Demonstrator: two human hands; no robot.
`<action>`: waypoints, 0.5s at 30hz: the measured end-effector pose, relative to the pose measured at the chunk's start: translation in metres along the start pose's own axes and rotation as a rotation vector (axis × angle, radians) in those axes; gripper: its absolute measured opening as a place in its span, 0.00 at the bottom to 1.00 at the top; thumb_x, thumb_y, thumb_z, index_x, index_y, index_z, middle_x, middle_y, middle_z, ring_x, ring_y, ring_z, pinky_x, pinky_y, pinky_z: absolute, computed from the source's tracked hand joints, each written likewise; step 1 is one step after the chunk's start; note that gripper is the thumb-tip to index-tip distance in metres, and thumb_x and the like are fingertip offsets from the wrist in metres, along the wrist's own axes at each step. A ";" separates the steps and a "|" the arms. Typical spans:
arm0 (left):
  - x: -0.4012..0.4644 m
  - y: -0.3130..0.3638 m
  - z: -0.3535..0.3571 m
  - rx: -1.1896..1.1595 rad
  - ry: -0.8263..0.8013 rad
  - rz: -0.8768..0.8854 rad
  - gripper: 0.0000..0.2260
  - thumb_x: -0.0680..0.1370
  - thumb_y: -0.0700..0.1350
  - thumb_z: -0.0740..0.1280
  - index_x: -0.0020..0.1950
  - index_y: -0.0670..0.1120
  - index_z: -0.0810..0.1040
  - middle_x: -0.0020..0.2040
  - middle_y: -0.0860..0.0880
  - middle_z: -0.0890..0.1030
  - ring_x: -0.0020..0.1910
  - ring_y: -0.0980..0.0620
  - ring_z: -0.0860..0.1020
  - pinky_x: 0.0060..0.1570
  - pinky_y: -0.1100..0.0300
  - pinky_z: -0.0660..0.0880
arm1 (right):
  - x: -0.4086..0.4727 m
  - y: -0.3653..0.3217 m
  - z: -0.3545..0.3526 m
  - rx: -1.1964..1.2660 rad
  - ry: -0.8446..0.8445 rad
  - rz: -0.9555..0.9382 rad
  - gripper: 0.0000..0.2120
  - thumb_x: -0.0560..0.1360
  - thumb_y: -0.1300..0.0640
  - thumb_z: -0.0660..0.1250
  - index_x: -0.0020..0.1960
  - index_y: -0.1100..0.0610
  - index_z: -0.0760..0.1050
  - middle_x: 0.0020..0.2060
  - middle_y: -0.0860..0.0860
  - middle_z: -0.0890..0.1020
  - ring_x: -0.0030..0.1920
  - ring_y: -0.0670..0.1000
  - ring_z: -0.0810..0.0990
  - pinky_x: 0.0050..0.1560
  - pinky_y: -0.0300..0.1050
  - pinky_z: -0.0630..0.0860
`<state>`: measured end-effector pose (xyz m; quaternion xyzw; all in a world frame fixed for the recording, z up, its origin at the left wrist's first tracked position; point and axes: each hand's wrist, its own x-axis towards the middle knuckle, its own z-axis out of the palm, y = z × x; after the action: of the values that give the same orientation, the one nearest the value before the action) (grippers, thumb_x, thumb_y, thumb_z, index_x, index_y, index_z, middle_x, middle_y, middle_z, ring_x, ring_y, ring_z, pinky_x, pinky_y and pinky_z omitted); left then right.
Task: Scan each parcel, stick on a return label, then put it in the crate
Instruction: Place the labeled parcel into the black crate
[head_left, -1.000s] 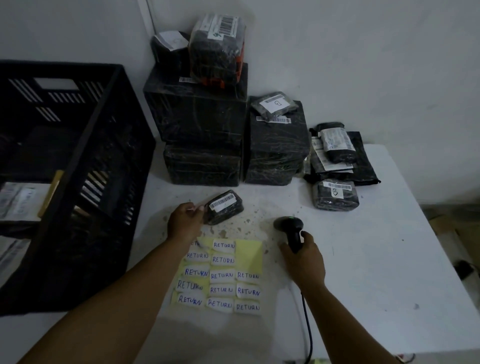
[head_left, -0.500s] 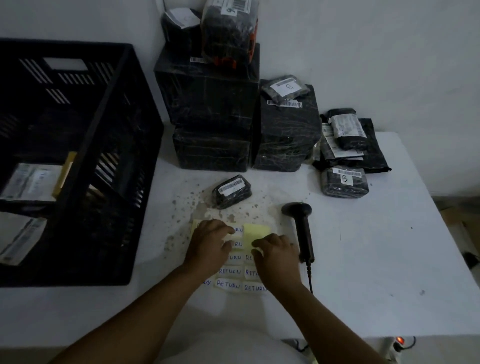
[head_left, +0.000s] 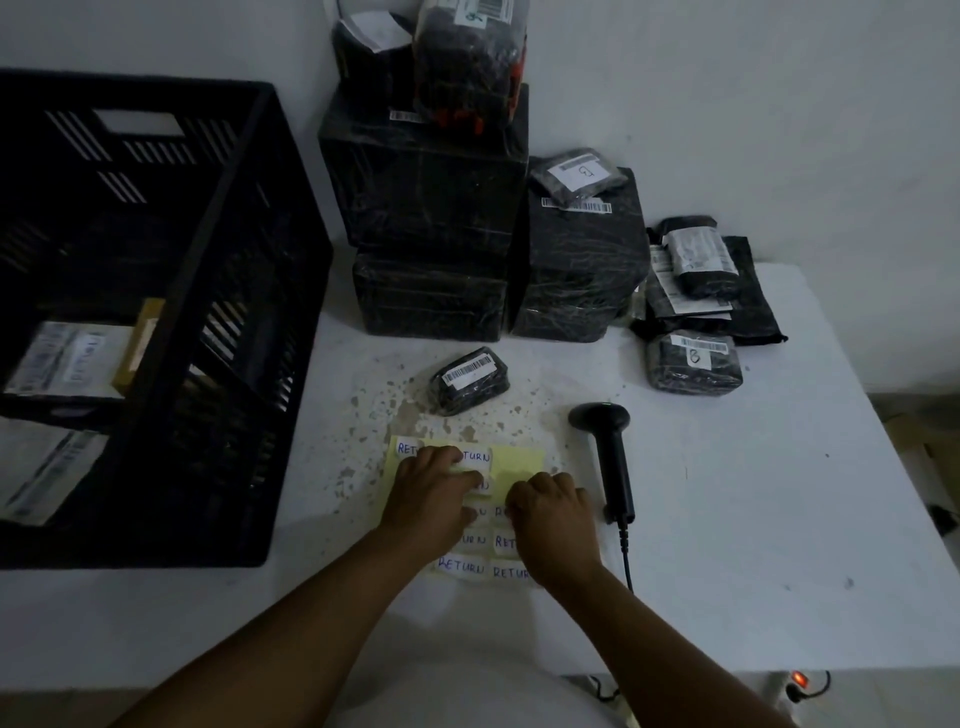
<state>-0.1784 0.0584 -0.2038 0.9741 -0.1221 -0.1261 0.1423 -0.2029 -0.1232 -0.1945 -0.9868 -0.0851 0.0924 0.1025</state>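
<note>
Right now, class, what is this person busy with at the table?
Both hands, left and right, are down on the yellow sheet of return labels, apparently peeling one off. The small parcel waits just beyond, unlabelled. The scanner lies beside the right hand, and the black crate already holds parcels.

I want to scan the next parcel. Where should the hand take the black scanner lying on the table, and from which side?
Probably grip the scanner by its slim straight handle, coming from above with the right hand beside it. It lies flat, its bulky head pointing away towards the parcels.
</note>
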 end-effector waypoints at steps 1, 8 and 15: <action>0.001 0.001 0.000 0.002 -0.002 -0.001 0.21 0.72 0.57 0.72 0.65 0.59 0.78 0.68 0.53 0.70 0.68 0.48 0.65 0.66 0.50 0.64 | -0.002 0.001 0.000 0.013 0.016 -0.001 0.06 0.78 0.51 0.63 0.49 0.50 0.78 0.46 0.48 0.79 0.49 0.53 0.74 0.48 0.49 0.71; 0.004 0.000 -0.003 -0.036 -0.024 -0.029 0.22 0.71 0.56 0.74 0.64 0.59 0.79 0.67 0.54 0.69 0.67 0.49 0.64 0.65 0.52 0.62 | -0.007 0.010 -0.015 0.242 0.182 0.090 0.05 0.79 0.55 0.66 0.44 0.53 0.75 0.39 0.48 0.79 0.41 0.51 0.73 0.43 0.50 0.73; 0.005 -0.003 -0.006 -0.078 -0.019 -0.009 0.23 0.70 0.54 0.76 0.64 0.52 0.80 0.68 0.53 0.74 0.67 0.49 0.67 0.68 0.55 0.64 | 0.014 0.010 -0.043 0.600 0.140 0.143 0.06 0.82 0.53 0.64 0.46 0.51 0.71 0.40 0.45 0.76 0.37 0.45 0.76 0.36 0.38 0.73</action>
<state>-0.1713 0.0615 -0.2006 0.9671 -0.1143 -0.1408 0.1784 -0.1794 -0.1380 -0.1579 -0.9199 0.0229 0.0523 0.3879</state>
